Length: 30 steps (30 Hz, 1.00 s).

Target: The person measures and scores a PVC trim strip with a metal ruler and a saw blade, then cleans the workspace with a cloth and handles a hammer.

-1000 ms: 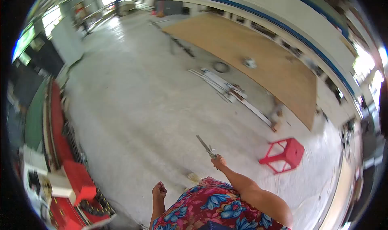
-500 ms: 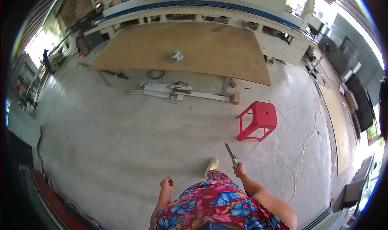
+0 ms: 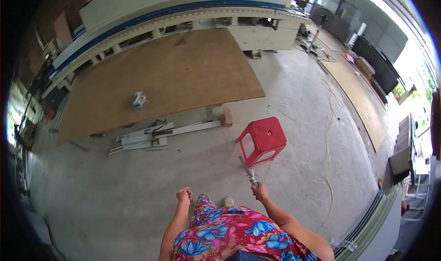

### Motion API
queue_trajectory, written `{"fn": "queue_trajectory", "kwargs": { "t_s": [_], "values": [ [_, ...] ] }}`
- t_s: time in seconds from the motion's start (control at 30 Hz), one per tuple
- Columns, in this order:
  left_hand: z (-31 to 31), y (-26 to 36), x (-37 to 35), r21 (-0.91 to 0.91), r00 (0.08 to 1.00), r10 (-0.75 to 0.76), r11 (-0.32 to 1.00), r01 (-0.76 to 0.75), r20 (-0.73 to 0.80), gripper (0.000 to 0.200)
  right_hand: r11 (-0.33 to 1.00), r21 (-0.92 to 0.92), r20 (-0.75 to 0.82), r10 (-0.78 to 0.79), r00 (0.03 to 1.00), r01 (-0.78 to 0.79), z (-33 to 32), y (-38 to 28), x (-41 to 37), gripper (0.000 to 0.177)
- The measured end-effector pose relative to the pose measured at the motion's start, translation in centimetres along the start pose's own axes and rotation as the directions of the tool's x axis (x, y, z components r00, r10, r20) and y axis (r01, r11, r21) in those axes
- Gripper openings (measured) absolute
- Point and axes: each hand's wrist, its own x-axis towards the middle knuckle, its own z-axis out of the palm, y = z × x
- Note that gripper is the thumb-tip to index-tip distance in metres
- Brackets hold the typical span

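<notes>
My right hand (image 3: 259,191) is wrapped round the handle of a metal tool (image 3: 248,171) with a long flat blade, which points up and left toward the stool. What exactly the tool is, I cannot tell. My left hand (image 3: 184,195) hangs over the floor left of my body, fingers curled, and whether something small is inside them is hidden. Just beyond the tool stands a red plastic stool (image 3: 268,134). A large brown board (image 3: 170,72) lies raised ahead, with a small whitish bundle (image 3: 138,99) on it.
White strips (image 3: 183,130) lie on the floor by the board's near edge, beside a brick (image 3: 228,117). Behind the board runs a long machine (image 3: 183,14). A pale cable (image 3: 329,155) crosses the floor at the right. Stacked sheets (image 3: 367,229) stand at the lower right.
The view has turned to the right and moved forward, so the board and stool appear further left. My left hand has swung forward. The tool stays in my right hand.
</notes>
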Motion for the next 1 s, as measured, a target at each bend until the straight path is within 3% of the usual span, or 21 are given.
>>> {"fn": "queue_trajectory", "kwargs": {
  "t_s": [0.17,0.27,0.3,0.33,0.37,0.4,0.47,0.53,0.63,0.8,0.87,1.0],
  "values": [
    [5.6,6.0,6.8,0.048,0.999,-0.019,0.999,0.017,0.045,0.015,0.995,-0.039,-0.036,-0.095,0.995,0.093,1.7,-2.9,3.5,0.027],
    [8.7,10.8,12.0,0.062,0.99,0.056,0.996,-0.064,0.131,0.013,0.954,-0.206,-0.154,-0.252,0.956,0.218,2.7,-7.3,6.6,0.03],
    [10.2,12.9,13.4,0.058,0.993,0.049,0.997,-0.056,0.109,0.011,0.935,-0.253,-0.171,-0.298,0.939,0.25,3.0,-10.1,7.7,0.031],
    [12.1,15.4,14.6,0.056,0.996,0.041,0.997,-0.046,0.082,0.01,0.96,-0.154,-0.142,-0.255,0.956,0.233,3.5,-12.6,9.5,0.034],
    [14.4,20.2,17.2,0.058,0.973,0.138,0.987,-0.151,0.183,0.009,0.944,-0.111,-0.179,-0.327,0.928,0.311,4.7,-18.0,12.7,0.033],
    [15.9,22.4,19.5,0.132,0.975,0.162,0.974,-0.182,0.149,0.01,0.941,-0.18,-0.163,-0.317,0.934,0.287,5.3,-21.3,14.3,0.031],
    [18.7,27.6,20.8,0.191,0.968,0.198,0.955,-0.226,0.155,0.012,0.937,-0.147,-0.176,-0.339,0.924,0.316,7.2,-26.6,17.9,0.03],
    [20.4,30.4,25.6,0.093,0.95,0.229,0.963,-0.253,0.212,0.014,0.925,-0.194,-0.179,-0.359,0.916,0.325,9.6,-31.5,21.6,0.03],
    [23.4,35.6,29.4,0.21,0.936,0.277,0.923,-0.321,0.216,0.015,0.923,-0.196,-0.117,-0.356,0.927,0.33,13.0,-38.9,26.8,0.03],
    [26.5,40.1,34.8,0.365,0.933,0.309,0.86,-0.356,0.184,0.015,0.924,-0.192,-0.034,-0.344,0.938,0.332,18.4,-46.2,33.7,0.03],
    [26.9,39.8,37.5,0.322,0.902,0.383,0.843,-0.43,0.199,0.016,0.92,-0.209,-0.001,-0.34,0.941,0.332,19.5,-48.2,35.2,0.03],
    [27.4,40.0,39.6,0.379,0.814,0.533,0.722,-0.579,0.23,0.018,0.845,-0.212,0.014,-0.499,0.867,0.49,21.2,-49.2,38.0,0.029]
  ]
}}
